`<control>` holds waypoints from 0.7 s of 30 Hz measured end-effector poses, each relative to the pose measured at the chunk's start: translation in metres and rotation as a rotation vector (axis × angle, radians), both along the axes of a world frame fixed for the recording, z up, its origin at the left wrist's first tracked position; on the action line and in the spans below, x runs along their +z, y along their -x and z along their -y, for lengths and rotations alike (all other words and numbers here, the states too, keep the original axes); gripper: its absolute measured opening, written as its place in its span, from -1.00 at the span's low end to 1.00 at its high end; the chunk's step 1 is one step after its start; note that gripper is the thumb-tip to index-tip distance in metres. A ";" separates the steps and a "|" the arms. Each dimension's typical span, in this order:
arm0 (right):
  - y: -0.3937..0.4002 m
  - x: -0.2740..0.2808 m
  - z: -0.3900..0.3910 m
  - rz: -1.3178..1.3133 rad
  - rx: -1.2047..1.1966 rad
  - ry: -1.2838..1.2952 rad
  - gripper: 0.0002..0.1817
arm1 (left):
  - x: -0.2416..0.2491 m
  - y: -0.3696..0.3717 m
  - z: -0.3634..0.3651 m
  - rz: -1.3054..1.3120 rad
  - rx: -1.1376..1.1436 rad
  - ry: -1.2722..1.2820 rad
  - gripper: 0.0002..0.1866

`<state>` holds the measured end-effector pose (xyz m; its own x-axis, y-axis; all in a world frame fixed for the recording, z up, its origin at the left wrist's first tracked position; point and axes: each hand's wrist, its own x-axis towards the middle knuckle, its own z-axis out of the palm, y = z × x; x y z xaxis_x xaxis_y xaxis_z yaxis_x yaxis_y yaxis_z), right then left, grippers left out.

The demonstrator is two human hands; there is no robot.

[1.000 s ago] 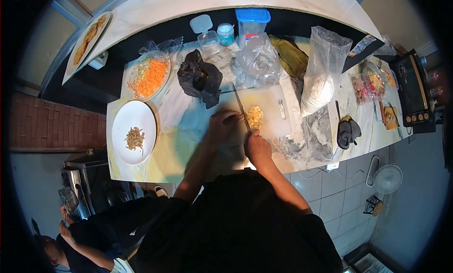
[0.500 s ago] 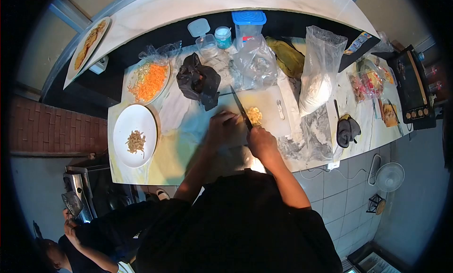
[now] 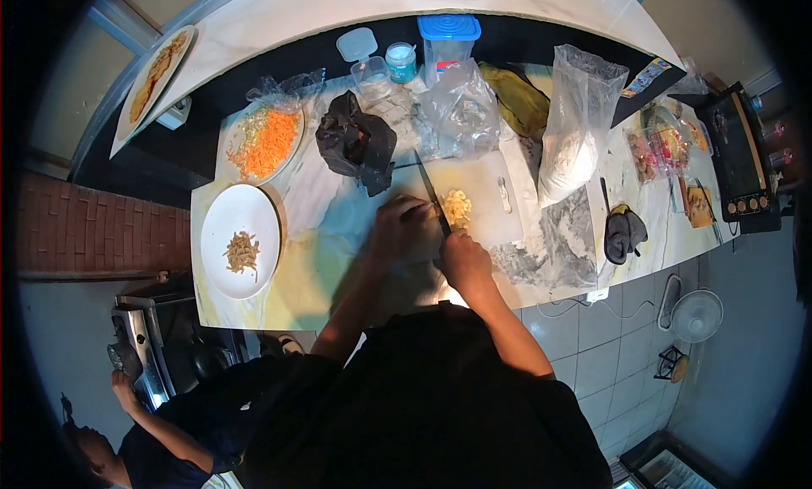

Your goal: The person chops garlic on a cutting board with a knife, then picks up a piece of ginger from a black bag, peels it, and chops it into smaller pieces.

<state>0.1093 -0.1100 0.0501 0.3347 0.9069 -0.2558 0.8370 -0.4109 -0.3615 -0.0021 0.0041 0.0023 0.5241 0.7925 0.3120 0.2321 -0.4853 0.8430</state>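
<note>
My right hand (image 3: 463, 259) grips the handle of a kitchen knife (image 3: 432, 193), its long dark blade pointing away from me over a pale cutting board (image 3: 491, 167). Close to the left side of the blade is my left hand (image 3: 397, 224), fingers curled and pressed together in shadow; whatever they hold is hidden. A small heap of pale yellow chopped pieces (image 3: 457, 208) lies on the board just right of the blade. Further right on the board rests a small white object (image 3: 504, 195), too small to name.
A black plastic bag (image 3: 355, 140) sits beyond my left hand. Leftward are a plate of shredded carrot (image 3: 269, 146) and a white plate (image 3: 218, 269) with small brown strips. A bag of white powder (image 3: 568, 163) stands right. Behind left, another person (image 3: 178, 430) works by a stove.
The knife and right hand have shifted slightly left, nearer my left fingers. At lower left, the other person's hands and the pan have moved.
</note>
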 end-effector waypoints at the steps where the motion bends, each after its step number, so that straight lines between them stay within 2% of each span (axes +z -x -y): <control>1: 0.001 0.004 0.001 0.021 0.014 0.017 -0.81 | -0.001 -0.001 0.000 0.010 0.020 -0.015 -0.85; 8: 0.015 -0.033 0.005 0.178 -0.057 -0.025 -0.89 | -0.003 -0.004 0.001 0.012 0.095 -0.041 -0.80; 12: 0.013 -0.033 0.006 0.165 -0.065 -0.016 -0.91 | -0.002 -0.004 0.000 0.012 0.113 -0.056 -0.76; 14: 0.008 -0.026 0.007 0.141 -0.051 -0.019 -0.88 | 0.000 -0.004 0.002 0.035 0.105 0.058 -0.72; 18: -0.001 -0.025 0.005 0.147 -0.041 -0.001 -0.87 | 0.005 -0.001 0.004 0.019 0.094 0.045 -0.76; 20: -0.005 -0.016 0.004 0.143 -0.007 0.038 -0.85 | 0.010 0.002 0.001 0.005 -0.031 -0.126 -0.80; 21: -0.010 -0.016 0.004 0.143 -0.009 0.038 -0.85 | 0.012 0.002 0.001 0.005 -0.032 -0.127 -0.80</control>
